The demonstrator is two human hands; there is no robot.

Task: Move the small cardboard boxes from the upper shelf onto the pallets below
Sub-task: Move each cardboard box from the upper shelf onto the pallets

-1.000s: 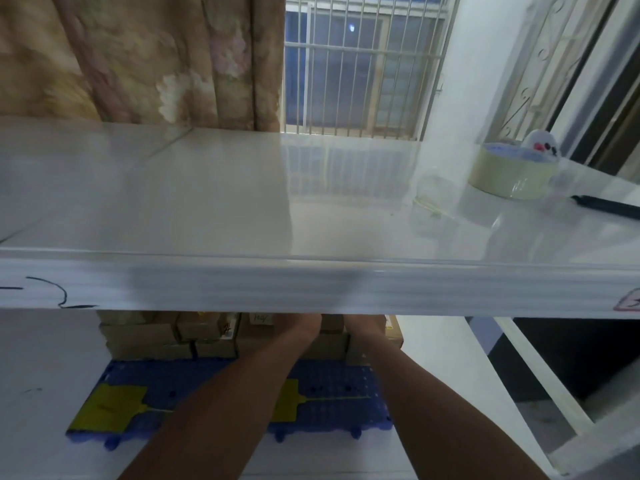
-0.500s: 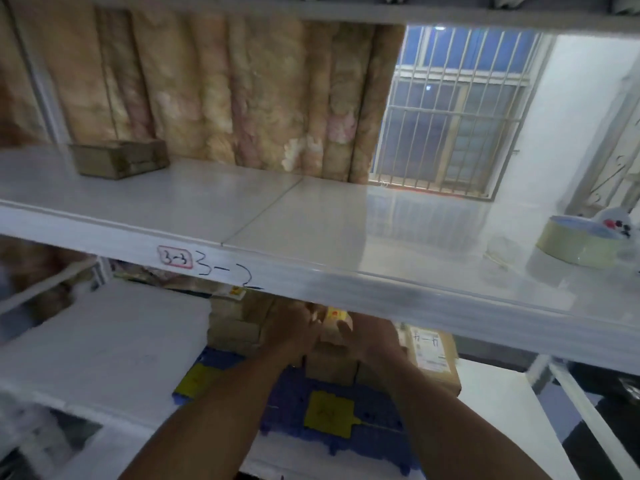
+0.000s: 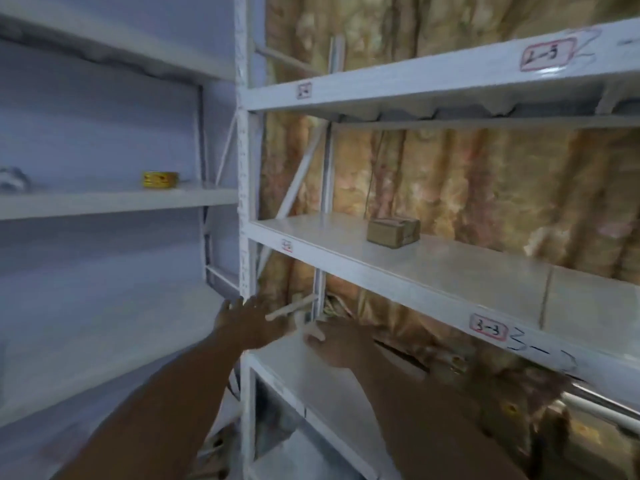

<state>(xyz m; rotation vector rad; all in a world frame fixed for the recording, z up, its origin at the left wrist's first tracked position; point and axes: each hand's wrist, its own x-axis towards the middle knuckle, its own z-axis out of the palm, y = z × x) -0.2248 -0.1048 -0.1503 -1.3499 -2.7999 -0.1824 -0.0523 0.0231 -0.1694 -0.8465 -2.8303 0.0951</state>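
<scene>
Here, one small cardboard box (image 3: pixel 393 232) sits atop the shelf marked 3-3 (image 3: pixel 485 271). Below that shelf's front edge, the left hand (image 3: pixel 249 325) spreads empty fingers; the right hand (image 3: pixel 337 344), blurred, reaches beside it, fingers loose, holding nothing.

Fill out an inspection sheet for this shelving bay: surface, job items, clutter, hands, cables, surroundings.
Surface: white upper shelf, glossy, front edge labelled 3-3.
Job's things: one small cardboard box sits on it, toward the back; pallets not in view.
Clutter: yellow tin-like item on the left shelf; blurred grey object at far left, too blurred to identify.
Hands: left hand open with fingers spread; right hand open; both hold nothing, below the upper shelf.
Cables: nothing seen.
Surroundings: patterned curtain behind the rack; white upright post between the bays.
</scene>
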